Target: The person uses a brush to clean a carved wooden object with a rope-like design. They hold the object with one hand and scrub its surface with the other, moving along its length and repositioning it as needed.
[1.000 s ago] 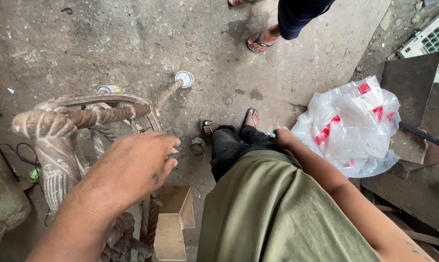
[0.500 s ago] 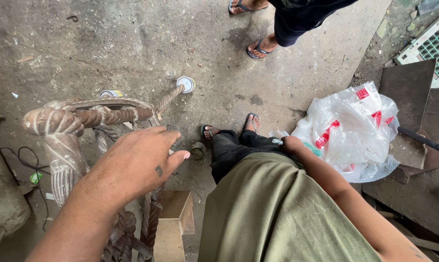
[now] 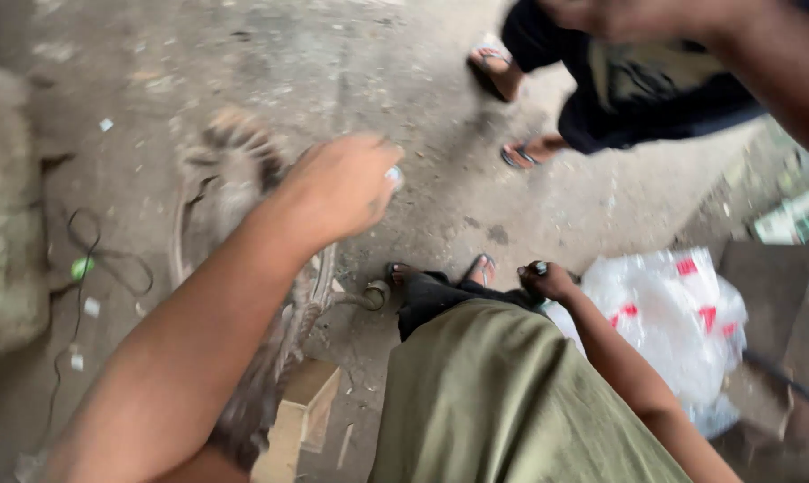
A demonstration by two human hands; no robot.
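My left hand (image 3: 342, 183) is raised, fingers curled loosely and holding nothing I can make out, above the blurred twisted frame (image 3: 243, 268) on the floor (image 3: 154, 72), while my right hand (image 3: 547, 279) hangs at my hip, closed round a small object I cannot identify.

place: probably a workshop yard | signs: stained concrete floor (image 3: 351, 63), loose cable (image 3: 91, 259), wooden blocks (image 3: 301, 416)
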